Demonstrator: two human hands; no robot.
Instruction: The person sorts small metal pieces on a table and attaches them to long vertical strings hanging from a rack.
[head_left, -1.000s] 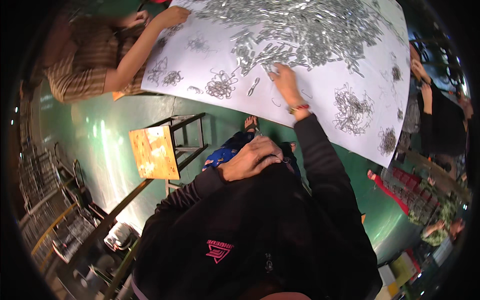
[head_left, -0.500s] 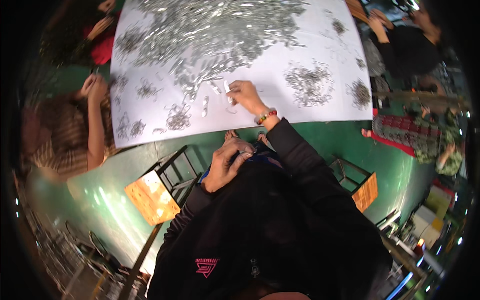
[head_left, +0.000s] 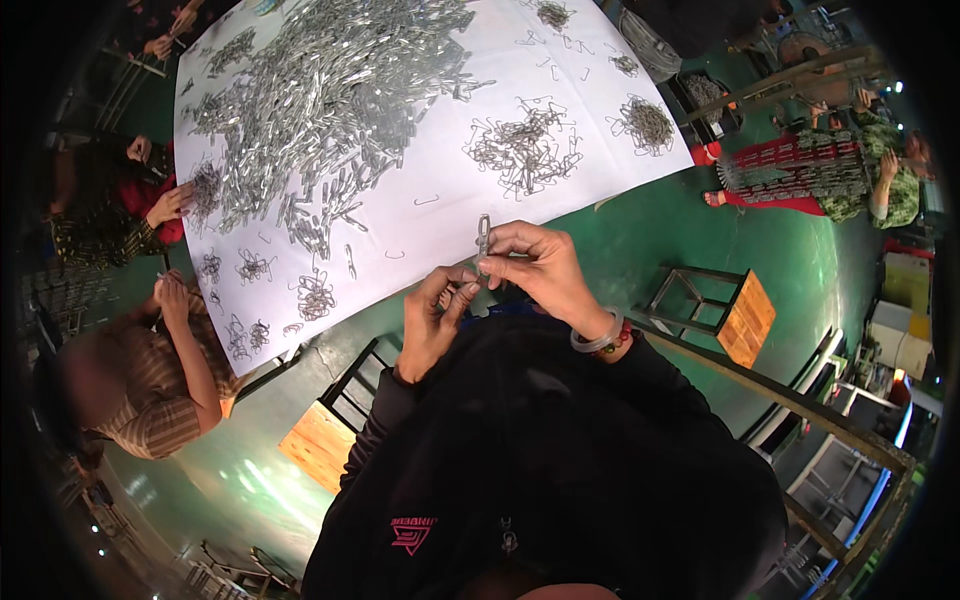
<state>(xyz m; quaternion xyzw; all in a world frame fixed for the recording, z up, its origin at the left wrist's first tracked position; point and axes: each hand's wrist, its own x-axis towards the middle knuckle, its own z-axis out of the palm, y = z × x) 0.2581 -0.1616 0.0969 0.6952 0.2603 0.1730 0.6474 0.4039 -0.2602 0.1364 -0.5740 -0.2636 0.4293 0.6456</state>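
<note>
My right hand [head_left: 548,268] pinches a narrow silver metal clip with a long slot [head_left: 484,230] between thumb and fingers, its free end pointing up past the table's front edge. Close beside it, my left hand [head_left: 430,322] has its thumb and fingers pressed together, with the tips near the clip's lower end. Whatever those left fingers hold is too small to make out. Beyond my hands, a big heap of similar silver clips [head_left: 340,100] covers much of the white tabletop [head_left: 430,235]. Thin bent wire hooks [head_left: 525,150] lie in a tangled pile to the right.
Smaller wire piles [head_left: 316,297] dot the table's left side, and another [head_left: 645,125] sits near its right edge. Co-workers' hands [head_left: 172,203] are at the left edge. Wooden-topped stools [head_left: 322,440] stand on the green floor on both sides of me.
My right hand has come back from the tabletop to my left hand, bringing a metal clip. My left hand has closed its fingers near it. The view has turned, shifting the table leftward.
</note>
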